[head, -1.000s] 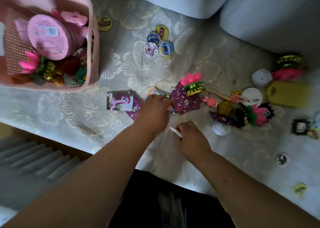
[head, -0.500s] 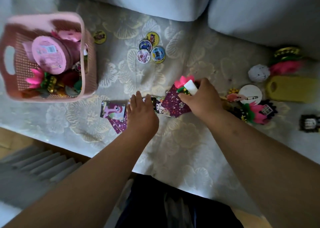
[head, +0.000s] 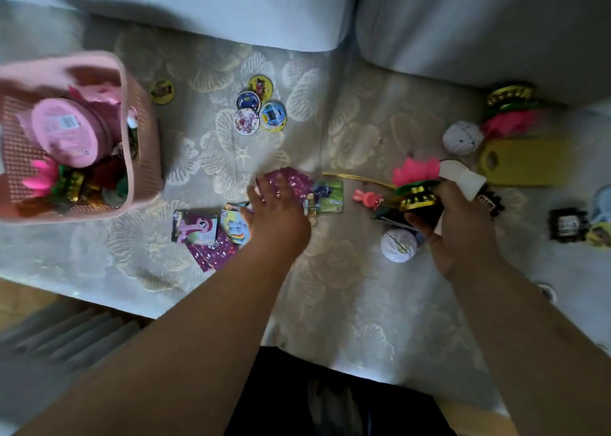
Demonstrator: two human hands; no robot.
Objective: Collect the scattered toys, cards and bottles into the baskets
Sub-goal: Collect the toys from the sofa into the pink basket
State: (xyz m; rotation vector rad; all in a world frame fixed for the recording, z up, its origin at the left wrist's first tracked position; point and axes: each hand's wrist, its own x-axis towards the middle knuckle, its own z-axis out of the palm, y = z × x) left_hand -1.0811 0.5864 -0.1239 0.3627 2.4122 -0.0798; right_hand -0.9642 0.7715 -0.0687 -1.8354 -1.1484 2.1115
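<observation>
The pink basket (head: 142, 158) stands at the far left on the floral cover (head: 330, 287). It holds a pink round tub (head: 62, 131) and a pink flower piece (head: 39, 177), among other blurred items. A single yellow disc (head: 162, 91) lies just beside the basket's upper right corner. Further right, four round discs (head: 261, 108) lie in a touching cluster.

Below the cluster, three cards overlap: a pony card (head: 195, 227), a blue card (head: 234, 227) and a purple card (head: 211, 255).

The left hand (head: 277, 214) lies with spread, nearly straight fingers on a second purple card (head: 294, 179), pressing it and gripping nothing. A green card (head: 327, 196) lies touching that card's right edge.

To the right, a small pink figure (head: 365, 197) lies on the cover, with a white ball (head: 398, 245) below it.

The right hand (head: 459, 224) is curled around a flower toy (head: 416, 184) (pink petals, gold-and-black base) and holds it off the cover. A white piece (head: 463, 177) shows above the fingers; whether the hand holds it cannot be told.

Beyond the hand lie a second white ball (head: 463, 136), a flat yellow item (head: 529, 161) and a small black item (head: 567, 224).
</observation>
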